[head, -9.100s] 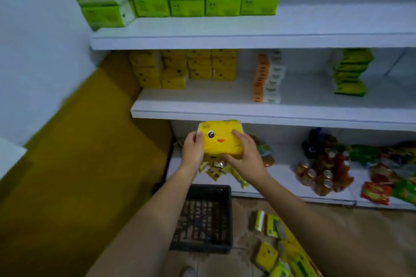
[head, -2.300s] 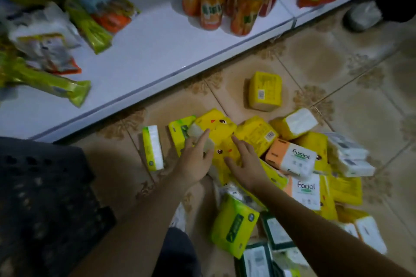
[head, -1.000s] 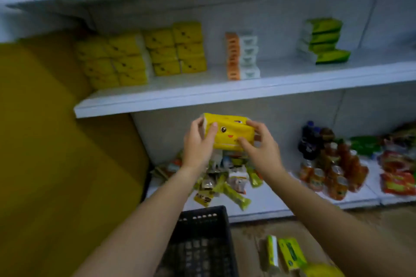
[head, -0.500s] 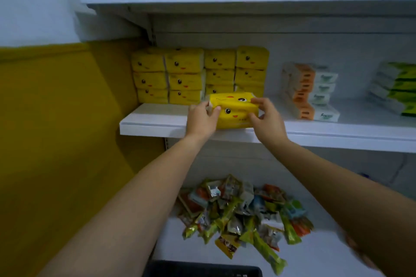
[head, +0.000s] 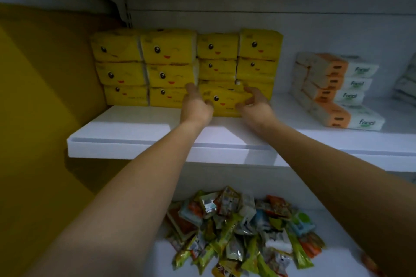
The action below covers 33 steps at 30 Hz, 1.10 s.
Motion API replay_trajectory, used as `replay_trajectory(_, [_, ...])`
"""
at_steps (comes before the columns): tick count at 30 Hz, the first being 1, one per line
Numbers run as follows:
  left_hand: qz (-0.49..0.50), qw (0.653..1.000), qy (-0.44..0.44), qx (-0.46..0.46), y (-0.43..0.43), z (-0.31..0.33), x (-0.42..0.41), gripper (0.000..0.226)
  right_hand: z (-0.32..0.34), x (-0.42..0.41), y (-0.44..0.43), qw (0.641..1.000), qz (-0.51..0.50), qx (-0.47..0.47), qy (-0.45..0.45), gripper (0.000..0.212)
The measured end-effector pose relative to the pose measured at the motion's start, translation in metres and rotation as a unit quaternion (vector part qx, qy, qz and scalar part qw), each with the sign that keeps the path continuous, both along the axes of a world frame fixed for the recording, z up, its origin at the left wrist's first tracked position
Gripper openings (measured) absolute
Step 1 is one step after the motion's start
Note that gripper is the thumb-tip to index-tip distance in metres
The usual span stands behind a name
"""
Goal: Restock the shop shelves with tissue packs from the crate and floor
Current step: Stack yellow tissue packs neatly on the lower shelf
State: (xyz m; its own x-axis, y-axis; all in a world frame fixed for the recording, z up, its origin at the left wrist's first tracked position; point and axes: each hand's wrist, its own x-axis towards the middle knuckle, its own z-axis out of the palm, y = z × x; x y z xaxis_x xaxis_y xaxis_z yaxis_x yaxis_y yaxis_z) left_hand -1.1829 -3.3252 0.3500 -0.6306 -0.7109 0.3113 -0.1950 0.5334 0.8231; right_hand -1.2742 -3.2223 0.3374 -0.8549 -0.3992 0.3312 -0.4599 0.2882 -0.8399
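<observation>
Tissue pack [head: 225,101] — yellow, with a cartoon face on its front — sits at the foot of the stack of yellow packs [head: 166,63], low against the stack's front and right of its middle. Its lower edge is down at the white shelf board [head: 135,128] that carries the stack. Both hands hold it by the ends. The left hand [head: 196,108] grips the end nearer the stack's left columns, fingers reaching up along that end and thumb laid on the printed face. The right hand [head: 255,108] takes the opposite end, fingers curled over the upper corner and thumb pressed to the front. Both bare forearms stretch forward and up from the bottom of the view, converging on the pack.

The stack stands three packs high in four columns, faces outward, its left side near a yellow wall [head: 45,96]. Right of the stack, apart from it on the same board, leans a pile of orange-and-white packs [head: 333,87] with green lettering. Below the stack, on a lower shelf [head: 333,258], lies a loose heap of snack sachets [head: 236,231].
</observation>
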Motion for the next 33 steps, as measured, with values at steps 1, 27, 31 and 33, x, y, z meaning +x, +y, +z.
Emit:
replay_trajectory(1, [-0.007,1.000,-0.004,0.004,0.000,-0.001,-0.004,0.047,-0.002,-0.003,-0.004,1.000,0.009,-0.013,-0.010,0.054])
replay_trajectory(27, [-0.169,0.910,-0.243,-0.289,0.264,-0.056,0.143,0.052,-0.065,0.180,0.334,0.926,0.112,0.334,0.134,0.057])
replay_trajectory(31, [-0.201,0.919,-0.250,-0.230,0.352,-0.096,0.165,0.052,-0.088,0.212,0.421,0.941,0.075,0.321,0.074,0.056])
replay_trajectory(33, [-0.229,0.914,-0.271,-0.196,0.391,-0.125,0.174,0.052,-0.113,0.224,0.457,0.951,0.056,0.302,0.031,0.056])
